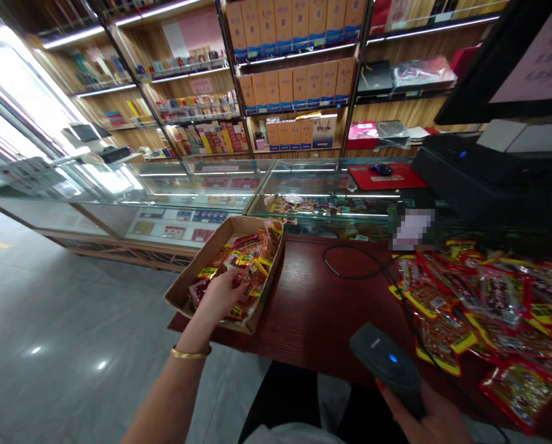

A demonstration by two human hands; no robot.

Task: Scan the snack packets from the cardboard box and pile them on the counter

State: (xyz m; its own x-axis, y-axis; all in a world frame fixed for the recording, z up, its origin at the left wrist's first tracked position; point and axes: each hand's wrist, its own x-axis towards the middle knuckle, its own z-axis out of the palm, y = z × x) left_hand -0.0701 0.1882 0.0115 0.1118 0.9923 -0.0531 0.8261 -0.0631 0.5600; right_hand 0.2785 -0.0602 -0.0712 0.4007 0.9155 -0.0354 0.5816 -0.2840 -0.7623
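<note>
My left hand (224, 293) reaches down into a shallow cardboard box (178, 290) at the table's left end. Its thumb and fingers are apart over the snack packets (243, 259), touching the upper ones; no packet is plainly gripped, though the fingertips are partly hidden. The packets are clear plastic with red and yellow print. My right hand (433, 413) is wrapped round the handle of a dark barcode scanner (387, 361), whose blue light is lit. The scanner is held above the table's front edge, its head pointing up and left.
A heap of similar packets (488, 302) covers the right of the dark red table (303, 296). The scanner's black cable (350, 275) loops across it. Behind stand a glass display counter (201, 176), a mouse (381, 169) on a red mat, a monitor (530, 68) and stocked shelves.
</note>
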